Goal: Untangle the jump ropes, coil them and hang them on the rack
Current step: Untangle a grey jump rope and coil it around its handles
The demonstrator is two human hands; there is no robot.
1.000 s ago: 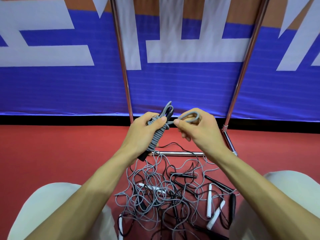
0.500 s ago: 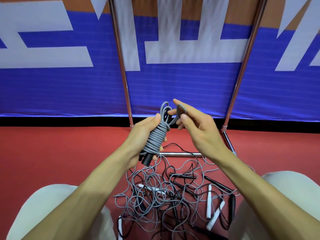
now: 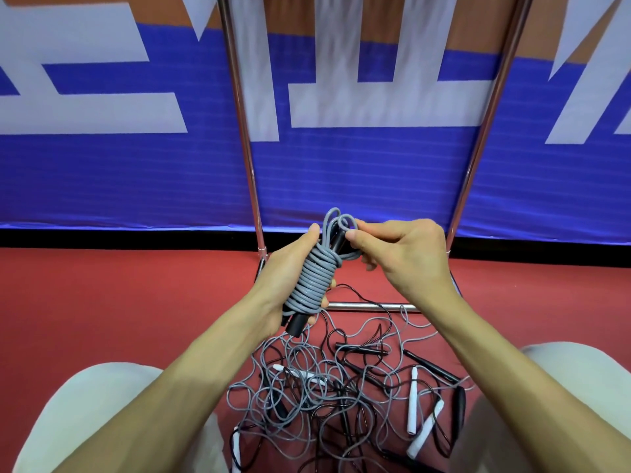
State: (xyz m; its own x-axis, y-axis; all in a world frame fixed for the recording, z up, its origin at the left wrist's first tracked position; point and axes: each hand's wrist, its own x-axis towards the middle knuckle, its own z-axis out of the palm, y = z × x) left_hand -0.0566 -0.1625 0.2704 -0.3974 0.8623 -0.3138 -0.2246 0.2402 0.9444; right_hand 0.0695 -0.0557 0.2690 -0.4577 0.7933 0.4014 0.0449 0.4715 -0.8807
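left hand (image 3: 276, 278) grips coiled rope (image 3: 310, 278) | right hand (image 3: 406, 257), spread 0.5 s ago, now pinches loop (image 3: 345, 216) beside left thumb | coil nearly tied off

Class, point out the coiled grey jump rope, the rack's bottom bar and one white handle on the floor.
coiled grey jump rope (image 3: 312, 281), head view, on the wrapped turns
rack's bottom bar (image 3: 355, 305), head view, on its bare middle
white handle (image 3: 413, 404), head view, on its mid-shaft
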